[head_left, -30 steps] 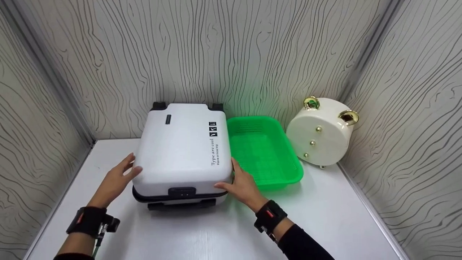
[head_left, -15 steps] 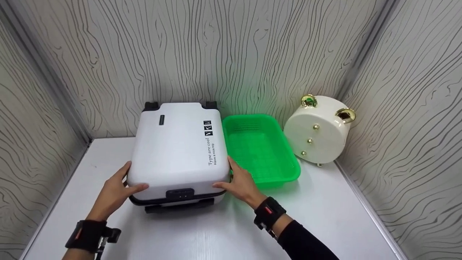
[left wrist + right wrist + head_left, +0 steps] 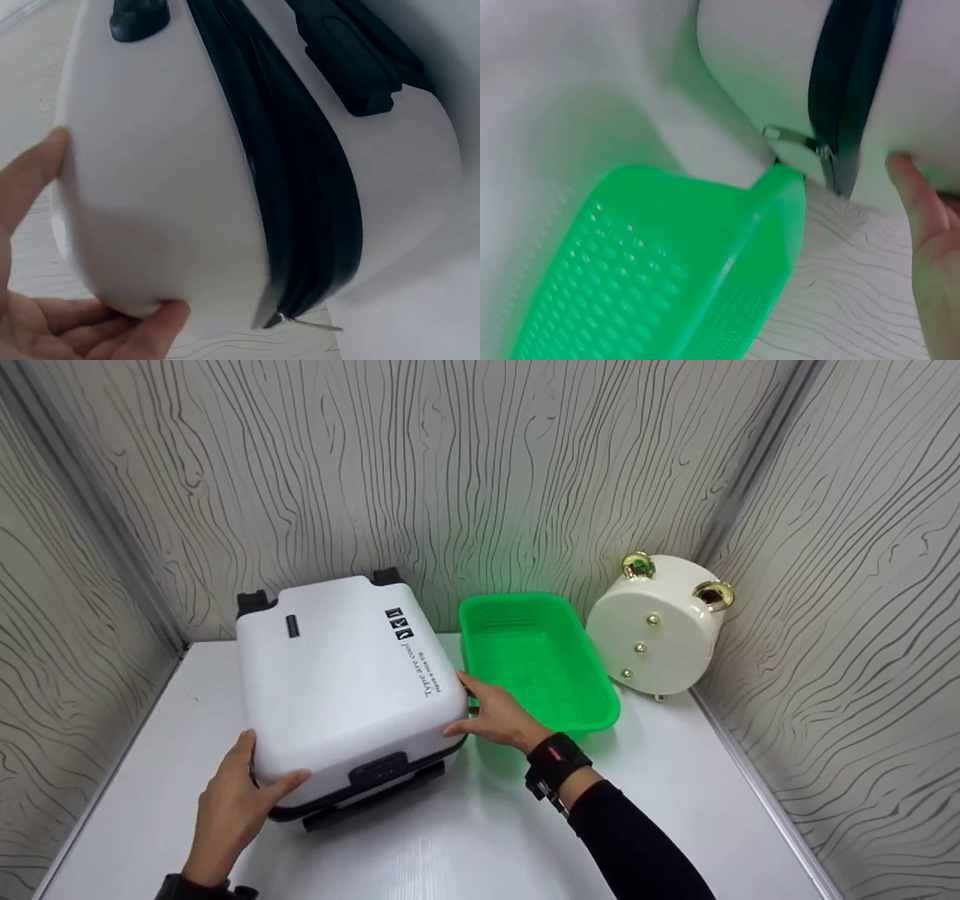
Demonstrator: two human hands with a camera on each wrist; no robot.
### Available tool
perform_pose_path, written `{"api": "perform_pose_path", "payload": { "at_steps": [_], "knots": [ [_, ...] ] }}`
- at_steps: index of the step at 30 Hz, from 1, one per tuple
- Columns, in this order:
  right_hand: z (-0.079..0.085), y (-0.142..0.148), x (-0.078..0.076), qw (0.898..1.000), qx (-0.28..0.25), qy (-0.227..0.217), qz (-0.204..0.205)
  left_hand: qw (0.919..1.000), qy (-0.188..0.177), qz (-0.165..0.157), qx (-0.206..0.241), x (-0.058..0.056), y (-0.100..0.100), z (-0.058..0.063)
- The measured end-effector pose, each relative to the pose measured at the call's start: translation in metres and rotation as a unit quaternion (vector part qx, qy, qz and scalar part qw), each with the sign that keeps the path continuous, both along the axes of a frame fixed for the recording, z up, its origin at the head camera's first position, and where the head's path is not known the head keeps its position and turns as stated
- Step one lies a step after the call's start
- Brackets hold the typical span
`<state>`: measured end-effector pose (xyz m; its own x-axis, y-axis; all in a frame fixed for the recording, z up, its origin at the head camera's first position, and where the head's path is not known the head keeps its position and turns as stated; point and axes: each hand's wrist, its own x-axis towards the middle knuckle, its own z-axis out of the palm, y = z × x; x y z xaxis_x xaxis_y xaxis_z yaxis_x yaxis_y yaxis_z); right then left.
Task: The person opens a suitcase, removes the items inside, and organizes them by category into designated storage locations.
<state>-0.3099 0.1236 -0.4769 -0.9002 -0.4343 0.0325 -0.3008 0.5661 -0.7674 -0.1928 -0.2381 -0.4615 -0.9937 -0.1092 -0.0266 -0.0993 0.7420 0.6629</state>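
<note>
A white hard-shell suitcase (image 3: 337, 675) lies flat on the table in the head view, turned at an angle, with its black wheels toward the back wall. My left hand (image 3: 236, 791) grips its front left corner, thumb on the front and fingers along the side. At the front right corner, my right hand (image 3: 499, 716) holds it in the same way. The left wrist view shows the black zipper band (image 3: 300, 172) running beside that hand. A metal zipper pull (image 3: 791, 136) hangs near the right hand's fingertip.
A green plastic basket (image 3: 540, 667) stands just right of the suitcase. Beyond it, a round white drum-shaped object (image 3: 656, 634) with gold knobs and ear-like rings leans in the right corner. Wood-grain-patterned walls (image 3: 450, 472) enclose the table on three sides.
Both hands have closed in on the front corners. The suitcase has rotated, its wheels swinging left and its front left corner coming nearer, leaving a gap to the basket at the back.
</note>
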Motion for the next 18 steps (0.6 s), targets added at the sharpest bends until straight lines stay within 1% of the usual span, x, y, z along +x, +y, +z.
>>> {"api": "perform_pose_path", "payload": {
  "at_steps": [2, 6, 8, 9, 11, 13, 15, 16, 18],
  "knots": [
    [0.003, -0.003, -0.008, 1.0, 0.01, -0.009, 0.016, 0.9997, 0.017, 0.014, -0.013, 0.01, 0.003, -0.001],
    [0.008, -0.006, -0.022, 0.998, 0.047, -0.02, 0.043, 0.9977, 0.044, 0.039, -0.034, 0.027, 0.014, -0.007],
    [0.011, -0.007, -0.029, 0.996, 0.07, -0.012, 0.051, 0.9951, 0.071, 0.051, -0.047, 0.034, 0.021, -0.011],
    [0.012, -0.008, -0.032, 0.996, 0.077, -0.008, 0.05, 0.9926, 0.093, 0.056, -0.053, 0.037, 0.025, -0.014],
    [0.014, -0.01, -0.038, 0.996, 0.085, 0.001, 0.036, 0.9843, 0.15, 0.06, -0.071, 0.041, 0.032, -0.022],
    [0.012, -0.012, -0.041, 0.996, 0.085, 0.019, 0.003, 0.9718, 0.211, 0.051, -0.092, 0.043, 0.036, -0.029],
    [0.007, -0.017, -0.042, 0.996, 0.068, 0.035, -0.04, 0.9571, 0.264, 0.025, -0.116, 0.043, 0.033, -0.033],
    [0.003, -0.02, -0.04, 0.996, 0.058, 0.043, -0.06, 0.9504, 0.284, 0.009, -0.127, 0.043, 0.03, -0.034],
    [-0.006, -0.028, -0.034, 0.993, 0.038, 0.058, -0.096, 0.9409, 0.305, -0.025, -0.146, 0.042, 0.02, -0.033]
  ]
}}
